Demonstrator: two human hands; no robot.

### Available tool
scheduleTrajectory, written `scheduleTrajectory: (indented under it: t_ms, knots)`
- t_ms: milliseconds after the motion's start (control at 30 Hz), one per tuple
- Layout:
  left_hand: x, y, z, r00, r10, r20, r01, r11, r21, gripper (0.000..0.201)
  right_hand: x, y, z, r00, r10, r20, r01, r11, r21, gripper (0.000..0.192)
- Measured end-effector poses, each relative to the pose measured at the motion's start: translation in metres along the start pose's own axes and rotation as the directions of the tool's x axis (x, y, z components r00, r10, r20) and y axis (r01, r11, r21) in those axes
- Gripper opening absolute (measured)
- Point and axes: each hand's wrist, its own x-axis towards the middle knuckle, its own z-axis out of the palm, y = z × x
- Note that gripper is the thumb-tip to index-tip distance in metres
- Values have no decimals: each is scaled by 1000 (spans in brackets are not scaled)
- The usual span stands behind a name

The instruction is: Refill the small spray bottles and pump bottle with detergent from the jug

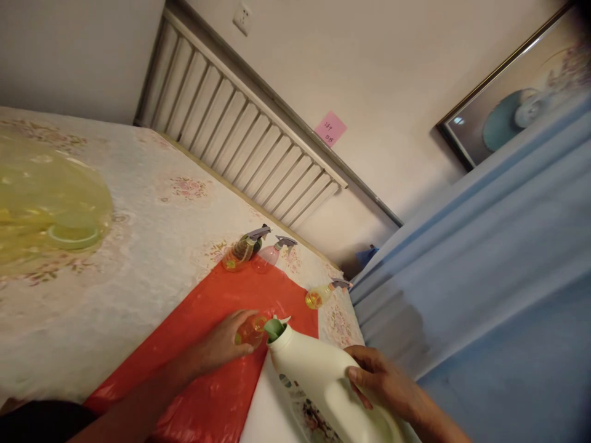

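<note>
My left hand [233, 337] is closed round a small clear bottle [253, 330] that looks orange over the red sheet [198, 344]. Its open neck points at the mouth of a large pale jug [318, 363], which has a green spout inside. My right hand [381, 378] grips the jug by its handle, and the jug is tilted towards the small bottle. The two mouths are close together; whether they touch I cannot tell. Any liquid between them is too small to make out. A printed label shows on the jug's side, partly cut off below.
Beyond the red sheet stand a dark-topped spray bottle [244, 247], a pink spray bottle [270, 253] and a yellow spray bottle [318, 296]. A yellow plastic bag [50, 197] with a round lid lies left on the floral tablecloth [152, 246]. A radiator [235, 123] and blue curtain [484, 264] border the table.
</note>
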Motion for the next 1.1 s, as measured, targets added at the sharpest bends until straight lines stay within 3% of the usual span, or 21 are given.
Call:
scheduleTrajectory:
  t_ms: [533,1100]
  knots:
    - [-4,21,-7,998,-67,8,67,997,-26,64,2,-11,-5,999,29,29,-28,999,-20,58]
    - [-1,10,-3,999,-30,31,30,1000,7,66,2,-13,-6,999,44,24,-43,998,-37,58]
